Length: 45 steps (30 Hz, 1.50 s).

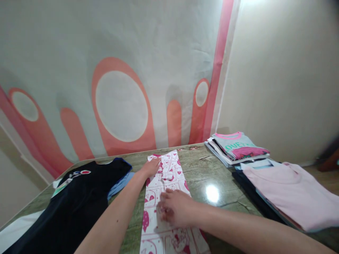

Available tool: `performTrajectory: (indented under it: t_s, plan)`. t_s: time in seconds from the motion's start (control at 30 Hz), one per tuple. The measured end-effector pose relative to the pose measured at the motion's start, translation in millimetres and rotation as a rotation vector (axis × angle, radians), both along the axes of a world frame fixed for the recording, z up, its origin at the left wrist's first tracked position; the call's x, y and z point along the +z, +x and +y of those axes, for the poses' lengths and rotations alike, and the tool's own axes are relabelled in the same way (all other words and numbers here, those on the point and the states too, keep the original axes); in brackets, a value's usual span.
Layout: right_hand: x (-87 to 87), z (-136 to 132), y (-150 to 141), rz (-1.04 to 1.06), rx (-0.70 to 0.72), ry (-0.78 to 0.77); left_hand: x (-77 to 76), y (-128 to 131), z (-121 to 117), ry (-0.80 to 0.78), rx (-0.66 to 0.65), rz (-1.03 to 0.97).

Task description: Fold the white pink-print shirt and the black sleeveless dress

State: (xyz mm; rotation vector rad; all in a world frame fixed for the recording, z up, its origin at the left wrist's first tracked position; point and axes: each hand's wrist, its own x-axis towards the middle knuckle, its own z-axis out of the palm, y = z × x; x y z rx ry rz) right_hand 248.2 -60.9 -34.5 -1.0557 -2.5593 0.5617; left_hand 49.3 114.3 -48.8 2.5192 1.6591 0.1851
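A white garment with a pink print (169, 208) lies folded into a long strip down the middle of the greenish table (206, 176). My left hand (150, 167) rests flat on its far left edge, fingers stretched out. My right hand (174, 208) presses on the middle of the strip with its fingers curled down onto the fabric.
A black garment (76, 201) over blue and white ones lies at the left. Folded stacks stand at the right: a grey shirt with a pink collar (237, 144) on top of one, a pale pink shirt (291, 190) on another. A wall hanging with orange shapes (122, 98) backs the table.
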Motion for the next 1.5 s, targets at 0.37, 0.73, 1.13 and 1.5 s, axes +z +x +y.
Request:
performTrajectory:
  t_s: [0.37,0.73,1.13,1.5]
  plan:
    - [-19.1,206.9,71.7,0.355,-0.586,0.07,-23.0,16.8,-13.3,0.162,0.13,-0.216]
    - [-57.2,274.8,51.2,0.552,-0.434,-0.038,-15.3,15.6,-11.4,0.135,0.116,-0.324]
    - [-37.6,290.0,48.9,0.525,-0.298,-0.236,-16.7,18.3,-14.4,0.142,0.087,-0.226]
    - [-37.4,277.0,50.5,0.529,-0.545,-0.03,-18.9,18.4,-14.0,0.14,0.083,-0.203]
